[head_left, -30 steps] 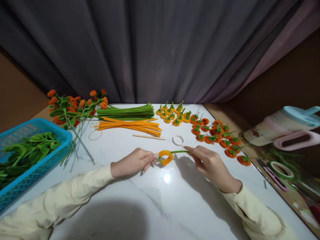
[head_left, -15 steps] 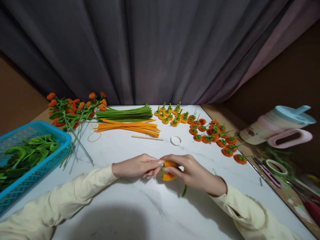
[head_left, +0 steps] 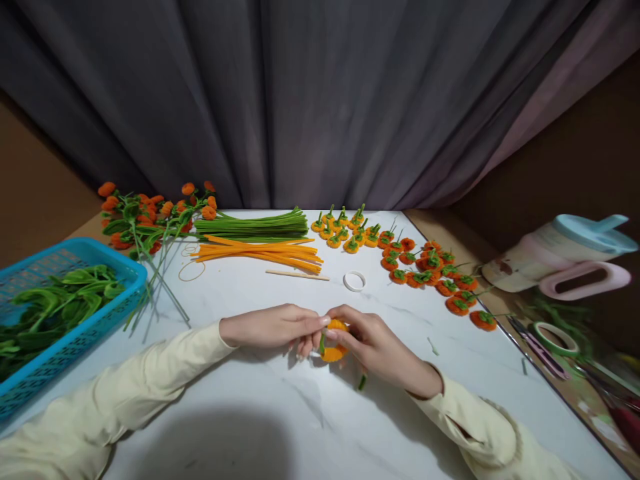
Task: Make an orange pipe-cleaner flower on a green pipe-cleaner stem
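A yellow-orange, fuzzy pipe-cleaner pumpkin (head_left: 334, 353) is between my hands above the white tabletop. My right hand (head_left: 377, 343) grips it from the right, thumb in front and fingers over the top. My left hand (head_left: 283, 328) is closed in a pinch at its left side, where a green pipe-cleaner strip (head_left: 323, 343) shows; the fingertips partly hide that spot. A short green end (head_left: 362, 382) pokes out below my right hand, its other part hidden. Ahead lie finished-looking yellow pumpkins (head_left: 351, 246) and orange pumpkins (head_left: 457, 305) with green tops.
Green pipe cleaners (head_left: 253, 227), orange pipe cleaners (head_left: 257, 252), a thin wooden stick (head_left: 297, 275) and a white ring (head_left: 355, 281) lie ahead. A blue basket (head_left: 135, 283) of leaves stands left, near orange flowers (head_left: 107, 189). At right are a tumbler (head_left: 530, 257), green tape (head_left: 556, 339) and pink-handled scissors (head_left: 546, 360).
Both hands have shifted slightly left with the pumpkin, which has turned a little. The green end below my right hand has moved left and shows less. The view has shifted slightly.
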A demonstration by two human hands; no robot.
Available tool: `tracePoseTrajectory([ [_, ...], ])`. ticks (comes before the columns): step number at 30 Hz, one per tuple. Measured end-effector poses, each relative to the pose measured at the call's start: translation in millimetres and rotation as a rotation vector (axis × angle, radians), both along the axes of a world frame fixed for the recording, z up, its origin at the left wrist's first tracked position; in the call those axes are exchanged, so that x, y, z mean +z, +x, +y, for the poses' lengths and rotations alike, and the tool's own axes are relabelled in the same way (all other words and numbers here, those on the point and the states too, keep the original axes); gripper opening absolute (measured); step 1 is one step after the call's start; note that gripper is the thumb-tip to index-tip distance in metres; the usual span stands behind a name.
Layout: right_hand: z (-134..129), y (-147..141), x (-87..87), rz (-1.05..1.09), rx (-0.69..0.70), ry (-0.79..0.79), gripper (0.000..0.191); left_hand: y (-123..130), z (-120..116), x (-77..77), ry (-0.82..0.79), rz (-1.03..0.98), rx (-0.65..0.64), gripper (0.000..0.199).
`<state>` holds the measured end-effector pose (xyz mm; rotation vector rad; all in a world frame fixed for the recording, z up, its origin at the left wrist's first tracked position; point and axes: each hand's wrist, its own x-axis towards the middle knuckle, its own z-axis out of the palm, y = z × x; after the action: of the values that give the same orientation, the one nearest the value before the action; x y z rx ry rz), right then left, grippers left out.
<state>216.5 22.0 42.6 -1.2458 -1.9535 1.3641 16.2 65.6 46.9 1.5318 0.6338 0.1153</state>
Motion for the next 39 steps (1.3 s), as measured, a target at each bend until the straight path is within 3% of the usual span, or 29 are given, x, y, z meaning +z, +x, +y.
tracePoseTrajectory([
  [4, 2.6, 4.4, 3.9, -0.063, -0.011, 0.045, 0.030, 0.0, -2.4, -5.2, -0.053, 0.017, 0.019, 0.042],
  [9, 3.1, 26.5, 9.7, -0.125, 0.111, -0.027, 0.038, -4.2, 1.1, -9.8, -0.184, -0.043, 0.049, 0.041],
  [13, 0.3, 41.1, 9.2, -0.155, 0.060, -0.044, 0.042, -7.3, 3.6, -12.0, -0.278, -0.075, 0.049, 0.042],
  [19, -3.9, 42.8, 15.2, -0.066, 0.044, -0.208, 0.047, -2.4, 5.8, -12.6, -0.178, -0.006, 0.046, 0.057],
  [24, -3.5, 29.9, 18.8, 0.015, 0.013, -0.252, 0.045, 7.8, -3.6, -10.4, 0.010, -0.039, 0.066, 0.050],
  [29, -1.5, 27.1, 17.0, 0.012, -0.055, -0.158, 0.046, 6.6, -8.9, -8.2, -0.140, 0.009, 0.028, 0.040],
  [34, -3.6, 33.3, 17.8, 0.005, -0.148, -0.160, 0.044, -0.4, -3.6, -8.4, -0.102, -0.012, 0.032, 0.030],
  [39, -7.7, 44.0, 17.8, -0.031, -0.208, -0.158, 0.047, -6.1, 2.7, -6.2, -0.156, -0.021, 0.043, 0.036],
])
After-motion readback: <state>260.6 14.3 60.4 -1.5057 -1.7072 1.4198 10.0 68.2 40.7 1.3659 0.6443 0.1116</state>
